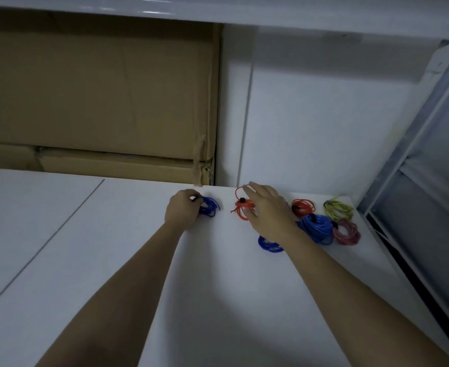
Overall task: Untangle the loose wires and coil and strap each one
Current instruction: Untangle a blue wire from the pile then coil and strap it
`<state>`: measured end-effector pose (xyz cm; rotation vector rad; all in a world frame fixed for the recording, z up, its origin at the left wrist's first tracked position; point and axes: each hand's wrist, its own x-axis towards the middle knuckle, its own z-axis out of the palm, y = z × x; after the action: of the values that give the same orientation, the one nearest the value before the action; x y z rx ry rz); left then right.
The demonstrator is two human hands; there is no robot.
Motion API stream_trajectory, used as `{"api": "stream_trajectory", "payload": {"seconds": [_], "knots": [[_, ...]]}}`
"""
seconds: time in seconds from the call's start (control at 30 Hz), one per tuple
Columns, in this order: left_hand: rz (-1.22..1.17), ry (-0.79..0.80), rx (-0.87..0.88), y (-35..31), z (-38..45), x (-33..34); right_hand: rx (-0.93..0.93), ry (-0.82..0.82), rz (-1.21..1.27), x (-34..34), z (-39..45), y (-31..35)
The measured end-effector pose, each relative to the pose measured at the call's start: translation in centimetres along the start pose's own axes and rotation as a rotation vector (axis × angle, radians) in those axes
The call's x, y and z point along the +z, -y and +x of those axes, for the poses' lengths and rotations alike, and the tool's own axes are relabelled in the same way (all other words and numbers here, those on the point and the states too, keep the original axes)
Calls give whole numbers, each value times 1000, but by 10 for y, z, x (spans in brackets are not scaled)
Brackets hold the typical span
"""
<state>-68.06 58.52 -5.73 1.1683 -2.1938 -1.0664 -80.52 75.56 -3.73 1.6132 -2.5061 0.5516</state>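
— Underneath? Flat white table top (218,287) with a thin dark seam on the left.
— Lying on it? Far middle: small blue wire coil (209,207), loose red wire coil (240,205). Far right, clustered: another red coil (304,207), yellow-green bundle (338,209), large blue coil (317,227), pinkish coil (346,232), flat blue coil (269,245).

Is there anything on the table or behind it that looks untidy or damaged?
Yes. The red coil under the right hand has loose ends sticking out past its strap. Behind the table, the cardboard box has a crushed, torn corner.
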Motion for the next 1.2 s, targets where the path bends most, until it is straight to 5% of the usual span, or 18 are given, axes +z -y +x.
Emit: {"api": "stream_trajectory", "payload": {"seconds": [0.13, 0.27, 0.53, 0.73, 0.87, 1.2], "knots": [[289, -49, 57, 7, 5, 8, -44, 137, -267, 3, 11, 3], [203, -23, 205, 10, 5, 4, -92, 163, -359, 5, 15, 3], [368, 62, 224, 4, -1, 7, 29, 34, -5, 2, 6, 0], [517, -160, 319, -24, -23, -5, 84, 14, 20, -18, -17, -4], [791, -277, 409, -38, -46, -41, 78, 32, -105, -39, -27, 11], [880, -417, 211, -8, -140, -196, -119, -52, -107, -64, -9, 145]]}}
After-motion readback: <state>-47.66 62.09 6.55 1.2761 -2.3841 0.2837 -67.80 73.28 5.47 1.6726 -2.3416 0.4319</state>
